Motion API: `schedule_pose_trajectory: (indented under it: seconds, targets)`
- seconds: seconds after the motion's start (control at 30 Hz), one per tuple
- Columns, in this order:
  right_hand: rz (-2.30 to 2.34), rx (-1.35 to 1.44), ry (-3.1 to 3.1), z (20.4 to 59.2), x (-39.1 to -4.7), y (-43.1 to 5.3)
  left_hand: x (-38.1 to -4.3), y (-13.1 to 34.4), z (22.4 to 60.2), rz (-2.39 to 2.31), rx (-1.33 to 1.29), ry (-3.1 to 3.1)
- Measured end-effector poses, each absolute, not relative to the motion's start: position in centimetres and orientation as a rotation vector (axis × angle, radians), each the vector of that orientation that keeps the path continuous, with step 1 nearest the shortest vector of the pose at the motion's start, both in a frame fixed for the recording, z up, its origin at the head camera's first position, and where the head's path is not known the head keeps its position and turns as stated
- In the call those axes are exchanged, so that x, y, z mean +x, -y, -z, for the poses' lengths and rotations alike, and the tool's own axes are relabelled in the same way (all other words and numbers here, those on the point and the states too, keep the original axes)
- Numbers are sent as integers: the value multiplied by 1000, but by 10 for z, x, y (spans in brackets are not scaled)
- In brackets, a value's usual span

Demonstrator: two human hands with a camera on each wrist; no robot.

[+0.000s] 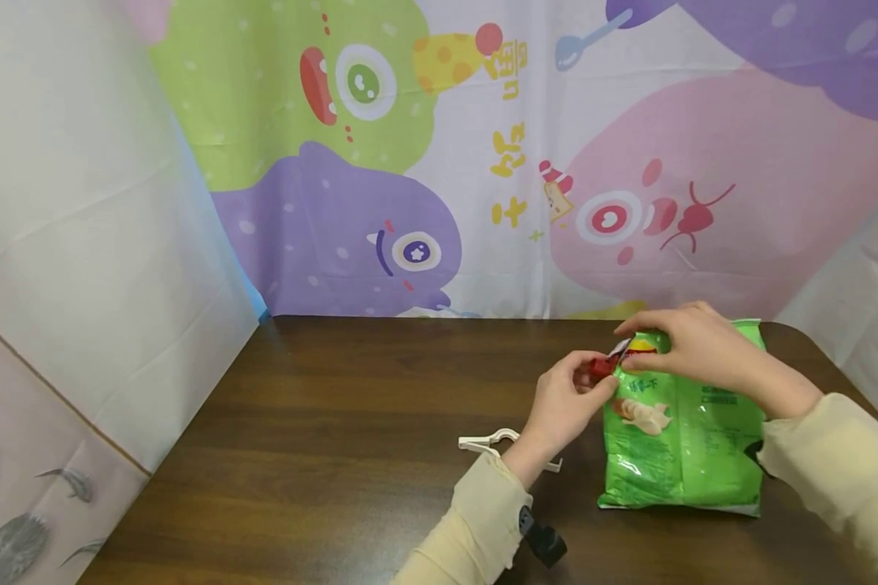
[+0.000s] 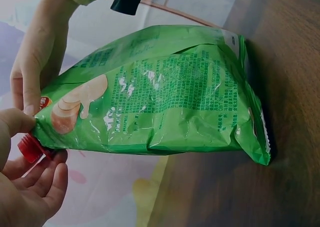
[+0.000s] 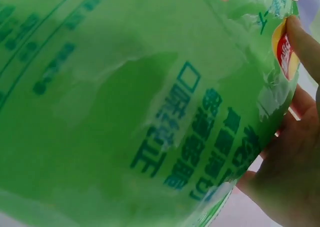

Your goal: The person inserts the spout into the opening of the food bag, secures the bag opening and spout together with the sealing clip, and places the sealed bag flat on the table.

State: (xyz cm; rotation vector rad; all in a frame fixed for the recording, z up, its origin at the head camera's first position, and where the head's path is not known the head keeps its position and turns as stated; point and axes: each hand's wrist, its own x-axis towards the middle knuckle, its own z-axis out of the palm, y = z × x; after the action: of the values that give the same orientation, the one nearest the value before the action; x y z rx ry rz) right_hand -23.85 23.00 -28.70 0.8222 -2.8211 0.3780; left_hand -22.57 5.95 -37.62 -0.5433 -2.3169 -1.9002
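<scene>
A green chip bag (image 1: 702, 439) with a red and yellow logo stands upright on the table, its printed side towards the head camera. At its upper left corner my left hand (image 1: 567, 398) pinches the bag, beside a small red ridged part (image 2: 31, 148). Whether that red part belongs to the bag, I cannot tell. My right hand (image 1: 702, 345) grips the bag's top edge near the same corner, thumb on the logo (image 3: 286, 51) side and fingers behind. A white plastic clip (image 1: 475, 444), spread apart, lies on the table, partly hidden behind my left wrist.
The dark wooden table (image 1: 300, 455) extends left of the bag. Behind it hangs a cartoon-print curtain (image 1: 483, 276), and pale cloth (image 1: 95, 203) hangs along the left side. A black strap device (image 1: 541, 538) sits on my left wrist.
</scene>
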Motion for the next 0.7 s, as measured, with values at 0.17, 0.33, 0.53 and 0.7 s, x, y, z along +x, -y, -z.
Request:
schedule_pose_trajectory:
  seconds: [0.17, 0.33, 0.53, 0.7]
  targets:
    - [-466, 818, 2902, 287, -241, -227, -225, -59, 375, 1905, -541, 2314]
    - [-559, 777, 2977, 288, -243, -226, -223, -60, 373, 1909, -526, 2303]
    - [-647, 818, 2963, 290, -243, -226, -213, -57, 358, 1921, -488, 2297]
    - [-653, 819, 2935, 293, -244, -226, -209, -55, 352, 1918, -473, 2297]
